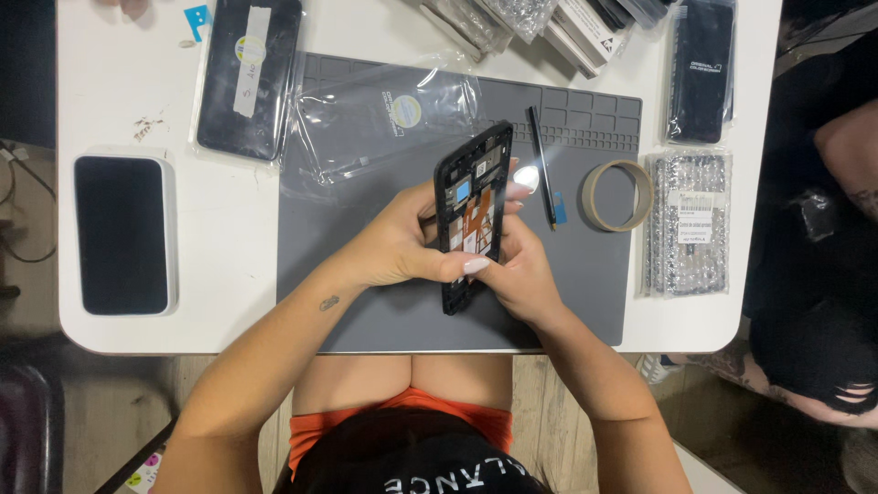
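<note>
Both of my hands hold a black phone frame tilted up over a grey silicone work mat. The frame's open side faces me and shows orange and blue parts inside. My left hand grips its left edge, with the thumb laid across the lower part. On the other side, my right hand wraps around the right edge from behind, fingertips showing past the frame.
On the mat lie an empty clear plastic bag, a thin black tool and a roll of tape. A dark phone in a white tray, bagged screens and bubble-wrap packets sit on the white table. Another person is at the right.
</note>
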